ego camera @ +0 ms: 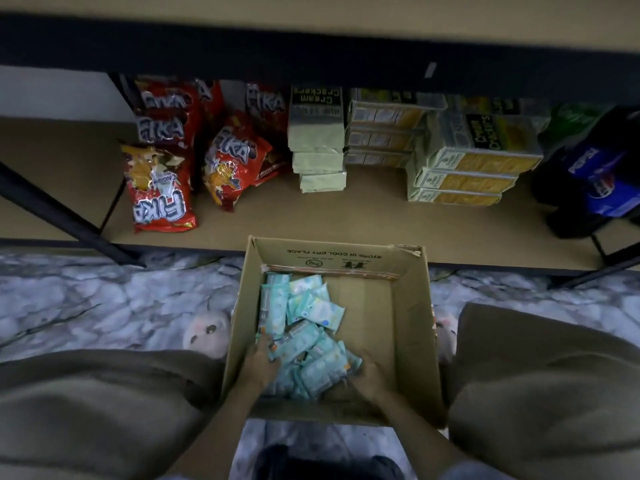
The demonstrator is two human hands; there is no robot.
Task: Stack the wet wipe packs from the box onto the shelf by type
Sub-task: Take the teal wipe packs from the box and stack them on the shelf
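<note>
Your left hand (260,362) and right hand (369,375) are both down inside the cardboard box (410,327), one on each side of the near heap of wet wipe packs (311,362). Left fingers curl onto the heap's left edge; right fingers curl against its right edge. Motion blur: you cannot tell whether either hand has actually closed on a pack or only presses the heap.

Box: open-topped, on the marbled floor (104,306) between your knees, its far wall just beside the front edge of the lower shelf (346,220).

Packs: pale teal, flat, oblong, all in the box's left half; the right half shows bare cardboard. Far group: about two packs on edge along the left wall, long axis running away from you, plus roughly three fanned beside them, long axes tilted toward the far right. Near heap: jumbled, long axes mostly diagonal, near-left to far-right. Exact count not readable; types not distinguishable.

Shelf contents, left to right: about five red snack bags (162,188); one stack of three pale green cracker packs (320,157); two stacks of three yellow cracker packs (474,168); dark soda bottles (595,181), count unclear.
</note>
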